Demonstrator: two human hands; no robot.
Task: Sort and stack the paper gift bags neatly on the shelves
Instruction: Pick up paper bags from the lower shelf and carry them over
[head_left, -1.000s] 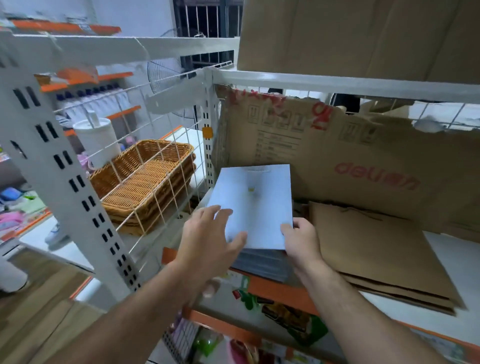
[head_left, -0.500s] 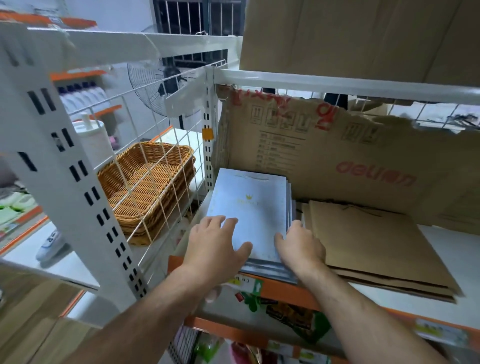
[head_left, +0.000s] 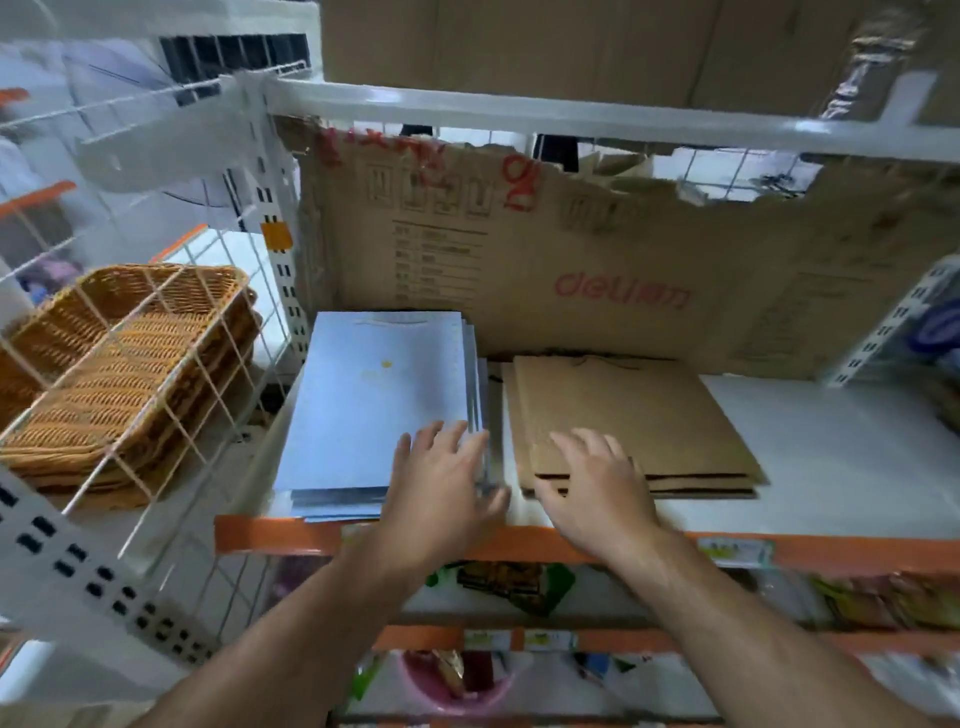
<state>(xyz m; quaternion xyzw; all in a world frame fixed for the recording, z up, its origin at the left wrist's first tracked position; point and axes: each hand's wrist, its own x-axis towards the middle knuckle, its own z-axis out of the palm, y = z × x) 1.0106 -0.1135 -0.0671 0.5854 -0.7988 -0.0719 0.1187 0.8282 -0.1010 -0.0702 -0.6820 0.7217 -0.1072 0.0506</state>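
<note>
Both hands flat, nothing grasped.

Left hand (head_left: 441, 486): fingers straight and spread over the near right corner of the blue bag stack (head_left: 374, 405). The bulk of that stack runs off to 11 o'clock from the palm. The fingertips reach its right edge and the thumb points toward 3 o'clock, into the gap between the stacks. This hand is motion-blurred, so can't tell if it presses on the paper or sits just above it.

Right hand (head_left: 597, 488): fingers extended and loosely spread on the near left corner of the brown bag stack (head_left: 639, 415). The stack body lies at 1 o'clock from the palm. No finger curls round any edge (palm down, same as the left).

Layout: both stacks lie flat on the white shelf (head_left: 841, 452), blue at 9 o'clock of brown, with a narrow gap between them. The blue stack is slightly fanned along its right and near edges. The brown layers are offset at the near edge. Blue's near edge reaches the shelf's orange front lip, and brown's sits just behind it.

At 12 o'clock behind both stacks, a torn cardboard sheet (head_left: 623, 249) with red lettering stands against the back. At 9 o'clock, past the perforated upright (head_left: 283, 291), are stacked wicker baskets (head_left: 104, 374).
</note>
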